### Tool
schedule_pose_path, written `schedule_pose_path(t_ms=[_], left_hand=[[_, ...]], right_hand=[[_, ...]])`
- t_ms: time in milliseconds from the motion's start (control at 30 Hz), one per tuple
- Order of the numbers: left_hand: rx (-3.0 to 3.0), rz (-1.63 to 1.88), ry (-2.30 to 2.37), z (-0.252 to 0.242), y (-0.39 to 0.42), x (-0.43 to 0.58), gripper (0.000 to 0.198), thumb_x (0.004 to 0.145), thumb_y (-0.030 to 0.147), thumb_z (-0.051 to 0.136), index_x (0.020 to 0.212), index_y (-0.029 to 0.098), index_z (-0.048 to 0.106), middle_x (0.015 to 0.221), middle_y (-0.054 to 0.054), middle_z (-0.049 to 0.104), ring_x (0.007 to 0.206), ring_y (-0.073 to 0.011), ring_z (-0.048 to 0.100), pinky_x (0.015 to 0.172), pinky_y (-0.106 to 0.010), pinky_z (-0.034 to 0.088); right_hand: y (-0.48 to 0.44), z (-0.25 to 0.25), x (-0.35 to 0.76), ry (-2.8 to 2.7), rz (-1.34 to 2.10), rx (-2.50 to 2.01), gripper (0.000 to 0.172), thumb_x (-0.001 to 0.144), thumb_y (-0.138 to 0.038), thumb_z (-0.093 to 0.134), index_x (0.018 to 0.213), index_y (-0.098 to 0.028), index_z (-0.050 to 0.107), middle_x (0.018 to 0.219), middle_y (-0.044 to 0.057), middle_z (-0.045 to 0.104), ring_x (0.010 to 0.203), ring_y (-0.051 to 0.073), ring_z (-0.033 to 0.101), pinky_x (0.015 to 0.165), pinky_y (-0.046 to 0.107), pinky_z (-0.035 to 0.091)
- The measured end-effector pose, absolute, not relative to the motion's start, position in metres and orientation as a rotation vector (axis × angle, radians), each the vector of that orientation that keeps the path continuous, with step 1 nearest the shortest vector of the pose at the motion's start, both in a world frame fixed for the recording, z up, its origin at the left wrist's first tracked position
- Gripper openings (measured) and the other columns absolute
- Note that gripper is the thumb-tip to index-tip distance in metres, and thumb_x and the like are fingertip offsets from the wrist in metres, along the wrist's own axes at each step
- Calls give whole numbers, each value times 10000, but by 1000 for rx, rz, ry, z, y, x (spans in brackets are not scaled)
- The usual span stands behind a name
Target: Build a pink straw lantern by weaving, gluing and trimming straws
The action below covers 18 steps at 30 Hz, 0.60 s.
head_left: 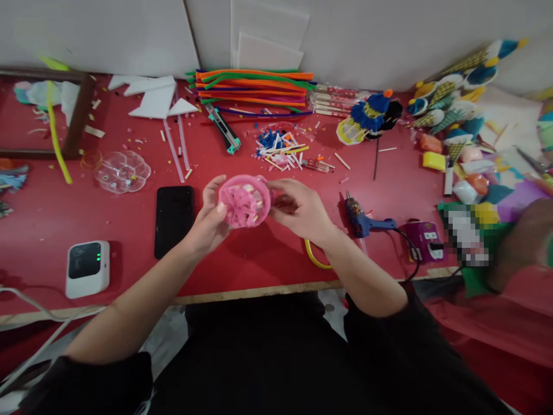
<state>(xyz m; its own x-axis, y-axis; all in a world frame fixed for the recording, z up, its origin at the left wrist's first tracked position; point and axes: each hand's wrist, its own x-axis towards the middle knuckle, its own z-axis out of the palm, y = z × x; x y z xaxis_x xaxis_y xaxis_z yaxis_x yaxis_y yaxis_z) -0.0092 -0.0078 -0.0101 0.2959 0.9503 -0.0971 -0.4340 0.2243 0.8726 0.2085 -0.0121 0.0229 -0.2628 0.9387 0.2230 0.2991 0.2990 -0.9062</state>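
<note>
My left hand [211, 219] is closed around the left side of a round pink craft piece [244, 202], its thumb on the near edge. The piece looks made of fuzzy pipe cleaners, with a thick pink rim, crossing strands over the top and pale bits showing between them. On the opposite side, my right hand [300, 210] pinches the piece at its rim; its fingertips are partly hidden there. Both hands hold it above the red table [242, 262]. A black phone [174, 222] lies just left of my left hand, and a yellow pipe-cleaner loop [314, 256] sits under my right wrist.
Bundled pipe cleaners [254, 89], a utility knife [223, 129] and cut scraps [283, 150] lie beyond my hands. A corded glue gun [365, 218] rests at right, near a purple box [425, 242]. Finished figures [367, 118] stand farther back. Another person's arm [525, 245] is at far right.
</note>
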Motion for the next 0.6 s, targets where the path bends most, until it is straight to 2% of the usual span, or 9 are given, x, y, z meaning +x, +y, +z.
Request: schedule_pose_path(t_ms=[100,167,200,300,367,433,600], left_hand=[[1231,1148,841,-13,-13,-13,625,880,683,609,1393,366,446,1416,-72,569,1316,-285,571,1074,-499,507],[1709,1000,963,-14,-25,-12,727,896,567,666,1505,307,367,1585,-136,425,1487,-335,391,1215,-568,329],[1950,847,960,-15,-34,-11,742,898,544,671,1524,272,381,1622,-158,388,1522,-368,330,1237,-591,273],[2381,399,771,-19,-55,-3,701,934,588,581,1536,264,427,1623,-137,423,1540,-370,312,1252,-575,236],[2490,283,733,-24,-59,3,708,955,612,518,1552,249,411,1632,-135,408,1539,-353,325,1255,-559,224],[2510,284,800,-31,-50,10,766,954,639,485,1579,214,363,1635,-148,396,1541,-347,321,1259,-547,208],[2475,384,925,-45,12,32,855,935,716,399,1584,162,349,1664,-168,330,1563,-356,262,1276,-533,128]], right_hand=[[-4,14,217,-1444,993,-1131,346,789,-325,760,1116,-251,673,1112,41,724,912,182,720,828,365,635],[-9,8,227,-1259,935,-1172,349,785,-396,770,1090,-279,646,1074,18,725,880,176,724,815,375,638],[-15,4,232,-1176,908,-1211,342,796,-437,755,1079,-289,633,1059,13,725,849,174,725,789,379,642],[-37,-15,247,-985,858,-1361,358,796,-511,732,1039,-279,607,1013,22,730,781,180,720,761,401,639],[-52,-29,255,-907,756,-1408,407,742,-494,775,1028,-256,609,1028,38,727,857,199,720,802,404,627],[-63,-43,261,-821,645,-1383,388,727,-468,775,1003,-251,610,1004,31,719,868,191,711,805,383,611],[-69,-55,270,-737,596,-1314,230,810,-406,662,1010,-306,613,896,-19,694,737,147,680,703,325,581]])
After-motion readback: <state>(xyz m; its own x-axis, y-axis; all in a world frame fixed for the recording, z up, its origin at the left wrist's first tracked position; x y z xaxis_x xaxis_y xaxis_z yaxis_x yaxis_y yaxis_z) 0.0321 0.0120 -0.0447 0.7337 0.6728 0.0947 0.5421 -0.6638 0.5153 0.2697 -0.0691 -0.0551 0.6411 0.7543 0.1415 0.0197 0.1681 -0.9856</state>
